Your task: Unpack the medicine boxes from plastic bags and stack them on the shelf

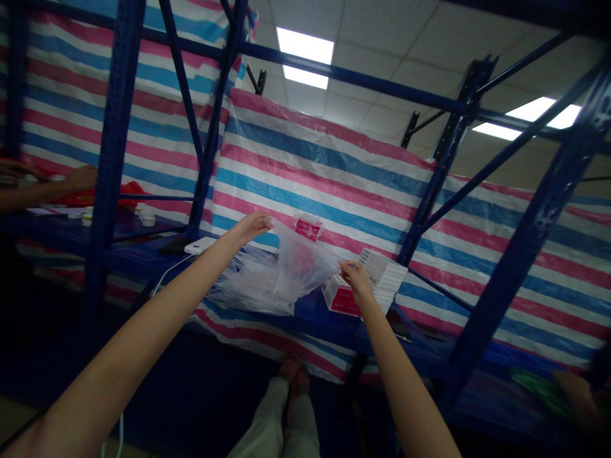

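Observation:
A clear plastic bag [308,254] is stretched between my two hands above the blue shelf. My left hand [255,226] pinches its upper left corner. At the bag's right edge, my right hand [354,275] grips it between thumb and fingers. Below and to the left lies a pile of clear plastic bags [252,283]. Behind the held bag a red and white packet [308,229] shows, partly covered by it. Close to my right hand are a red and white box [340,299] and a stack of white slim boxes [386,280].
Blue rack posts [112,140] and slanted braces frame the shelf [310,312] on both sides. A white device [200,245] with a cable sits left of the bags. At far left, another person's hand [79,179] is near small white jars [147,217]. A person's arm shows at far right.

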The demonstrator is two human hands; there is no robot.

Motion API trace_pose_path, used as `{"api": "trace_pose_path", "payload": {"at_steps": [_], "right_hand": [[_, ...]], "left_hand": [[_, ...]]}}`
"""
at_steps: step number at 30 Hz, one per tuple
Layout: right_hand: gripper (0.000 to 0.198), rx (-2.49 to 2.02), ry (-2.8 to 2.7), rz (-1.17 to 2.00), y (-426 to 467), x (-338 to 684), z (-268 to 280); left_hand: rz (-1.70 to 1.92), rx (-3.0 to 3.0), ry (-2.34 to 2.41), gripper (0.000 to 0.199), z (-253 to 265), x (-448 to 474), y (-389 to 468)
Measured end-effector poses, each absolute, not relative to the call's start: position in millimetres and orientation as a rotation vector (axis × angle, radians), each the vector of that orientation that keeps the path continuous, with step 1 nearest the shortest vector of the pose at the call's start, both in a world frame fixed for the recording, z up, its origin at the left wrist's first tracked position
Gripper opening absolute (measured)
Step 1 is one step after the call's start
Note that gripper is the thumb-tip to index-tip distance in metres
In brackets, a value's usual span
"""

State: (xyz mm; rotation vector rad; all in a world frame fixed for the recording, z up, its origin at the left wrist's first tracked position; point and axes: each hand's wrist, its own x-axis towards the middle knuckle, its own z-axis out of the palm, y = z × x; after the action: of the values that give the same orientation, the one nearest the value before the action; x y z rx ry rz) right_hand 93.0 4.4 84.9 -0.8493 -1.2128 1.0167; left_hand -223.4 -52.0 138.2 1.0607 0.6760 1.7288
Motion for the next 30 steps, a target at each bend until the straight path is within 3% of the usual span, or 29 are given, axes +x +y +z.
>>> {"api": "trace_pose_path", "payload": {"at_steps": [6, 10, 13, 15, 18, 21, 24, 30], "right_hand": [[0.027, -0.876, -1.064, 1.041, 32, 81, 63], [0.032, -0.908, -1.021, 1.002, 38, 80, 52], [0.021, -0.915, -0.997, 0.928, 31, 83, 45], [0.01, -0.925, -0.966, 0.864, 20, 89, 40], [0.027, -0.892, -1.125, 0.606, -7, 99, 40], [0.043, -0.762, -1.648, 0.111, -34, 107, 50], [0.042, -0.68, -1.93, -0.167, -51, 108, 63], [0.029, -0.695, -1.99, -0.289, -63, 99, 73]], "left_hand": [[1.387, 1.279, 0.856, 0.034, 77, -170, -54], [1.177, 1.687, 0.824, 0.025, 50, -124, -56], [1.287, 1.744, 0.853, 0.005, 49, -103, -46], [1.288, 1.719, 0.82, 0.011, 53, -98, -40], [1.214, 1.641, 0.734, 0.014, 61, -97, -39], [1.199, 1.579, 0.737, 0.013, 70, -98, -46], [1.232, 1.564, 0.775, 0.012, 78, -95, -55], [1.343, 1.519, 0.797, 0.008, 87, -93, -63]]}}
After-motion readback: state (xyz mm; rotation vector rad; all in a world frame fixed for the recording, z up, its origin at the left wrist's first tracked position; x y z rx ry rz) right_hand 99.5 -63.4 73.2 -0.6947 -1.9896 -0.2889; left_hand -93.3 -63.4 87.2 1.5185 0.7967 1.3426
